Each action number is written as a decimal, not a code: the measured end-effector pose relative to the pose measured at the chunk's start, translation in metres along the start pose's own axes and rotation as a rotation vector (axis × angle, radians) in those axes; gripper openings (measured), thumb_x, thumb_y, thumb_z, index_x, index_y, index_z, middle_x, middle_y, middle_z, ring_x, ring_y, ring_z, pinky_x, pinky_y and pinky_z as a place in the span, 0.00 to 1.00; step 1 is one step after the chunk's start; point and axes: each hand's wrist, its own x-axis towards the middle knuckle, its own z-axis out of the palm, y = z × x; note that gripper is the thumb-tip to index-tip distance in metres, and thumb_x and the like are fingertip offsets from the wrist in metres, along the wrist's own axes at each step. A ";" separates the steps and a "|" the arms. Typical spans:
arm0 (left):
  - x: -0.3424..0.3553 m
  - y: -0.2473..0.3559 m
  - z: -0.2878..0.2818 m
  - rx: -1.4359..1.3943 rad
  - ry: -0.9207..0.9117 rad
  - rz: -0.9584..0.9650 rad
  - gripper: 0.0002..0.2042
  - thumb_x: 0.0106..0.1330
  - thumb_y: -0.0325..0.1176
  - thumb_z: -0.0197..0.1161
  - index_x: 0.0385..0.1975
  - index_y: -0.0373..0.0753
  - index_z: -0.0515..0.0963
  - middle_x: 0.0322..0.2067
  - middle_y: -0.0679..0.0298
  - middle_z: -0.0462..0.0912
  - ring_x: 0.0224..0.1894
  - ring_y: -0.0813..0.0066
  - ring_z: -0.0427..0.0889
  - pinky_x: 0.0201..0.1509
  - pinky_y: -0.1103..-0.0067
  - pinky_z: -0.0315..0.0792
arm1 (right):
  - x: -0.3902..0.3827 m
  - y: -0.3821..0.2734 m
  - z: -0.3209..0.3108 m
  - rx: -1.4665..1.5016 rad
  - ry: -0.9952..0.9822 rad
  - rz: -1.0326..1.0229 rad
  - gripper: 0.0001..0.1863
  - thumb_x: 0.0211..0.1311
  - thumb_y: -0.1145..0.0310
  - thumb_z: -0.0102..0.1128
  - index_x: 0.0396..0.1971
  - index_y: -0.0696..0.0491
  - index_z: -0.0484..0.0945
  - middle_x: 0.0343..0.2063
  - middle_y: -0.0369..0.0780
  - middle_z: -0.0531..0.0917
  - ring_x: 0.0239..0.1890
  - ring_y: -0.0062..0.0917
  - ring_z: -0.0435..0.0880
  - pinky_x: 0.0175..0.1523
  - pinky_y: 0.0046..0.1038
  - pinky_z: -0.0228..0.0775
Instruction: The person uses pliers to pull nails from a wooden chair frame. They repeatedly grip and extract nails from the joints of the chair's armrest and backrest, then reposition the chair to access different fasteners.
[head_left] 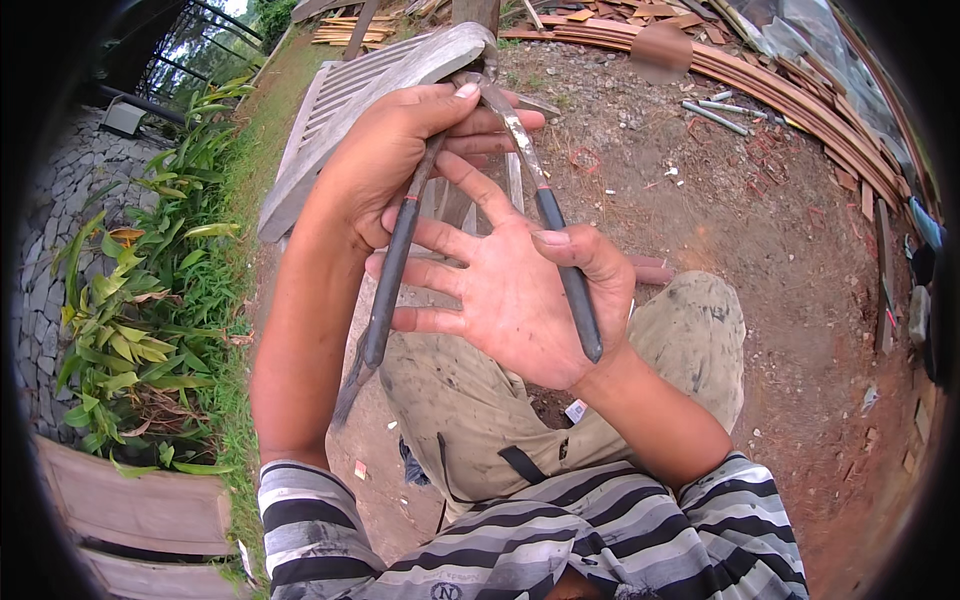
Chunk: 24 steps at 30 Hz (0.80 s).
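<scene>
Pincers (579, 310) with two long black-sleeved handles spread apart lie across both my hands, their worn metal head at the top. My left hand (410, 125) is closed around the head end, thumb on top and fingers behind the metal. My right hand (520, 290) is turned palm up, with the thumb over the right handle. Its fingers stretch leftward beneath the left handle. The jaws are partly hidden by my left hand. A dark bristly tip (350, 392) shows below the left handle; I cannot tell what it belongs to.
A weathered slatted wooden bench (290, 190) stands ahead on the left. Leafy plants (140, 330) and stone paving lie further left. Long wooden strips (740, 80) curve along the back right, near several grey pipes (715, 115). Wooden boards (140, 500) lie at lower left.
</scene>
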 end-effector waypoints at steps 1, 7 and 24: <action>-0.003 0.001 0.002 -0.034 0.004 -0.006 0.25 0.79 0.41 0.53 0.64 0.23 0.69 0.59 0.40 0.80 0.63 0.50 0.81 0.69 0.63 0.74 | 0.004 -0.003 -0.006 -0.019 -0.039 0.024 0.47 0.60 0.55 0.58 0.78 0.41 0.48 0.67 0.54 0.67 0.70 0.47 0.67 0.71 0.57 0.58; 0.006 -0.021 0.008 -0.388 -0.112 0.043 0.28 0.78 0.42 0.50 0.68 0.24 0.64 0.59 0.44 0.81 0.60 0.53 0.83 0.69 0.62 0.74 | 0.011 0.008 0.004 0.158 -0.086 -0.024 0.50 0.54 0.55 0.59 0.79 0.34 0.46 0.63 0.56 0.71 0.66 0.47 0.71 0.70 0.57 0.59; 0.021 -0.056 0.008 -0.816 -0.270 0.230 0.27 0.79 0.41 0.49 0.70 0.28 0.64 0.51 0.52 0.86 0.51 0.61 0.87 0.64 0.66 0.78 | 0.009 -0.005 0.040 -0.045 0.151 -0.006 0.41 0.68 0.61 0.53 0.79 0.39 0.49 0.65 0.54 0.69 0.68 0.50 0.69 0.68 0.60 0.64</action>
